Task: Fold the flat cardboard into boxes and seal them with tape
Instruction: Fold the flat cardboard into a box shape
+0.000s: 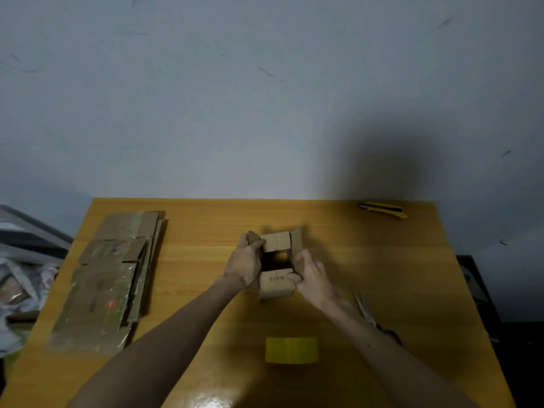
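Note:
A small brown cardboard box (276, 282) stands upright at the middle of the wooden table (382, 260), its top open and its flaps sticking out. My left hand (245, 260) grips the box's left side, fingers curled over the left flap. My right hand (310, 270) holds the right side, with its thumb pressing on the near flap that bears printed marks. The far flap (275, 241) leans inward over the dark opening. A roll of yellow tape (291, 349) stands on edge near the table's front, between my forearms.
A stack of flat, taped cardboard sheets (109, 278) lies along the table's left side. A yellow utility knife (382, 209) lies at the far right corner. Scissors (371, 316) lie by my right forearm. Clutter (20, 278) sits beyond the left edge.

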